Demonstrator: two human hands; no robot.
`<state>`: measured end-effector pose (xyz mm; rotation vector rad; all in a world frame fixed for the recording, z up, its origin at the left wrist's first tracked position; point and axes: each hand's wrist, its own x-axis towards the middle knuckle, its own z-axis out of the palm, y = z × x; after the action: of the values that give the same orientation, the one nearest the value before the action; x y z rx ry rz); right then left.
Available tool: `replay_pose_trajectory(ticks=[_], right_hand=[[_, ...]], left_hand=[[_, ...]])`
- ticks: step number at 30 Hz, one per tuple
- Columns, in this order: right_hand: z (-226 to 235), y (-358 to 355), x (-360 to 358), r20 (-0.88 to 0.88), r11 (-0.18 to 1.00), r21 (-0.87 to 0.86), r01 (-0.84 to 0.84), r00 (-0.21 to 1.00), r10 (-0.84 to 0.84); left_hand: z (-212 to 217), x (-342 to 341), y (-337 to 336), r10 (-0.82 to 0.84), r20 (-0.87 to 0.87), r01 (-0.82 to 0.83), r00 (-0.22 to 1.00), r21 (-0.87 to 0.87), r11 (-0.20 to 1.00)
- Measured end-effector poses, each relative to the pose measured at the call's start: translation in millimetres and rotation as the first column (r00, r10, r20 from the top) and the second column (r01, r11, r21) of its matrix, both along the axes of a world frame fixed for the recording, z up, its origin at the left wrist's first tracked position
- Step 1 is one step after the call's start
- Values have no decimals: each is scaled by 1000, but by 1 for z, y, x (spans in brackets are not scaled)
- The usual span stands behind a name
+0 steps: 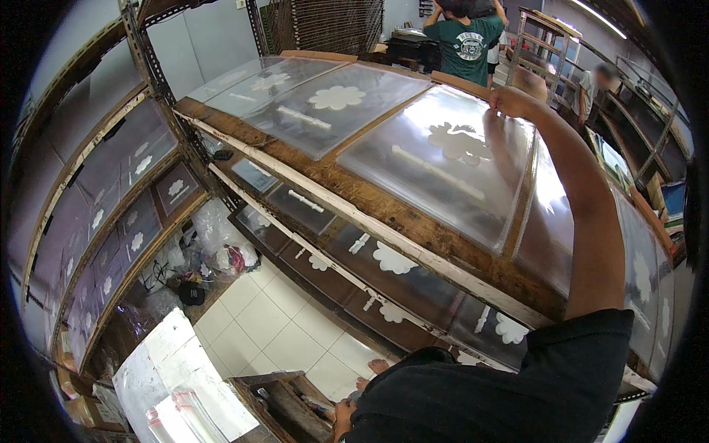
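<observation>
At the far edge of a clear plastic sheet (413,177) with a white flower shape and a white bar on it, my right hand (513,103) has its fingers pinched together on the sheet's border. The sheet lies on a brown wooden shelf (325,177), and its shine mirrors my hand. Low in the view, my left hand (344,415) is partly hidden by my dark sleeve. Its fingers curl beside the edge of a worn wooden box (277,391); what they hold, if anything, cannot be made out.
More printed sheets (314,103) lie along the shelf and on lower tiers. A curved-looking rack (81,214) of sheets stands left, with plastic bags (218,229) near its foot. A white board (173,376) is at lower left. A person in green (469,44) stands beyond the shelf.
</observation>
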<state>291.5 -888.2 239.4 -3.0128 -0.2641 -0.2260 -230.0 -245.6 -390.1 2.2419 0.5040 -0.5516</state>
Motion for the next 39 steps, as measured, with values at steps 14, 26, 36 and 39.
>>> replay_pose_trajectory(ticks=[14, 26, 36, 39], right_hand=[[99, 110, 5, 102, 974, -14, -228, 968, 228], [113, 499, -179, 134, 321, -262, -910, 296, 946], [-15, 679, -334, 253, -284, 277, -918, -216, 943], [-92, 681, -344, 102, -164, 719, -676, -131, 986]], left_hand=[[24, 15, -22, -10, 185, 7, 983, 16, 1000], [156, 36, -32, 274, 628, -254, 728, -125, 959], [247, -53, -21, 453, 651, -525, 609, -97, 846], [266, -81, -15, 516, 664, -635, 541, -79, 768]])
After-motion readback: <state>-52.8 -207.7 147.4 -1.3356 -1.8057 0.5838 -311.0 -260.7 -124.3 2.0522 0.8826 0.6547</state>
